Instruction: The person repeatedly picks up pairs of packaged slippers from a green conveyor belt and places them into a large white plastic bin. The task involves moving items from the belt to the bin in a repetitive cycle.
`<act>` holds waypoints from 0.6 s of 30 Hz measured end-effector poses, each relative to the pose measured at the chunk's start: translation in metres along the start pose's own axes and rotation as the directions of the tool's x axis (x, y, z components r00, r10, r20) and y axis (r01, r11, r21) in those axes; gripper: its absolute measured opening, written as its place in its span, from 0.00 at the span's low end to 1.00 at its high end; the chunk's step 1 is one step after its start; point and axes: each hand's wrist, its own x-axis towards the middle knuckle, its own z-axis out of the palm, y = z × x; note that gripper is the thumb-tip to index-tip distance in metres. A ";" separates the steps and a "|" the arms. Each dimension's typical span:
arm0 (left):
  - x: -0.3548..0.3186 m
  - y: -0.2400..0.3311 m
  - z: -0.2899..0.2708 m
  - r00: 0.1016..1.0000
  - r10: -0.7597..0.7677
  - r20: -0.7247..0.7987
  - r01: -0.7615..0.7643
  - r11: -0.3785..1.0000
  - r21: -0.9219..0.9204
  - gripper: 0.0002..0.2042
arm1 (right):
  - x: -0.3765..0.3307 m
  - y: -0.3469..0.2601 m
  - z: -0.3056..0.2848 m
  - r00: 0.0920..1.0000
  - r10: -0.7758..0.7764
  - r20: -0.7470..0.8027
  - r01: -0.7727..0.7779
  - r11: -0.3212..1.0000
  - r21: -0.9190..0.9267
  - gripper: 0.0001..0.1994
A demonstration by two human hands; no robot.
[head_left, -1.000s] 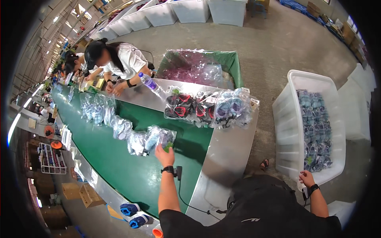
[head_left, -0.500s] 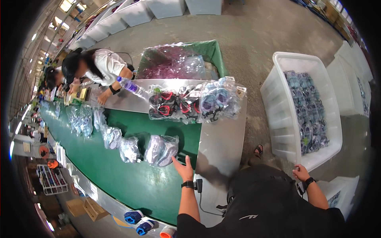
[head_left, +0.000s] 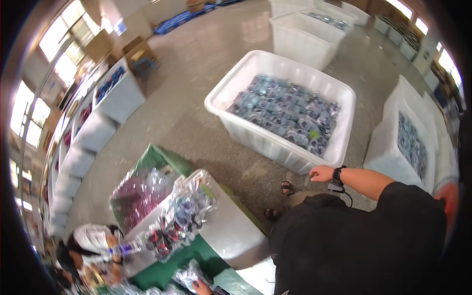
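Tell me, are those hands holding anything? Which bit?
The left hand is at the lower right edge of a clear bag; gripping cannot be told. The right hand shows nothing held.

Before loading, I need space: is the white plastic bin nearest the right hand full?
Not full: the bin shows inner wall above its bagged bluish goods.

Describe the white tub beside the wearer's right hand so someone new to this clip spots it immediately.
Start at the metal-topped bench at lower left and look up and right across the floor. There stands a large white tub of bagged bluish goods, its near corner by the right hand. Unlike the tub behind and the tub to its right, it shows a green patch.
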 end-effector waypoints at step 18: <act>-0.135 0.078 0.086 0.955 0.171 -0.242 -0.106 0.960 0.260 0.34 | -0.047 0.100 0.054 0.958 0.283 0.035 -0.283 0.959 0.001 0.24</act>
